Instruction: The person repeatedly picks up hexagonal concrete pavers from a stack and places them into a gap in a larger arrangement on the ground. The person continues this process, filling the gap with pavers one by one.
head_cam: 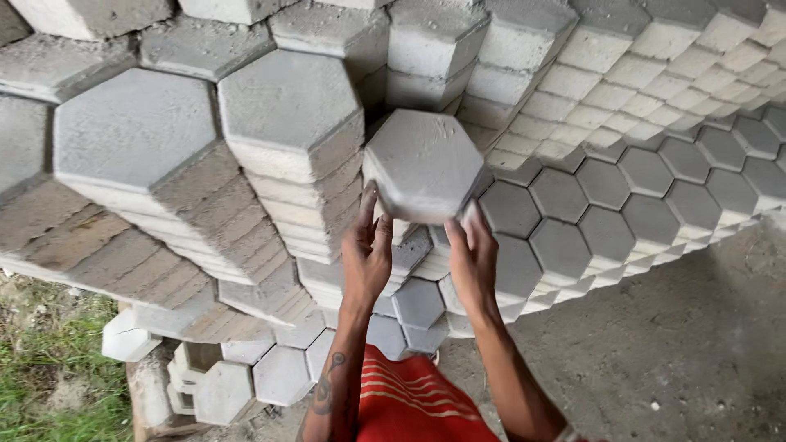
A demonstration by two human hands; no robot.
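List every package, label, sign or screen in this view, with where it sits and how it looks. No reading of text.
None in view: no package, label, sign or screen.
What shows instead: a grey hexagonal paver held up by the left hand and right hand.
Stacks of grey hexagonal pavers fill the upper left; lower rows spread to the right.

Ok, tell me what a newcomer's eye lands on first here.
First, the grey hexagonal paver at the centre, lifted by both hands: the left hand and right hand grip its lower edge. Next, the tall stacks of hexagonal blocks filling the left and top, stepping down to lower rows of pavers on the right. Grass shows bottom left.
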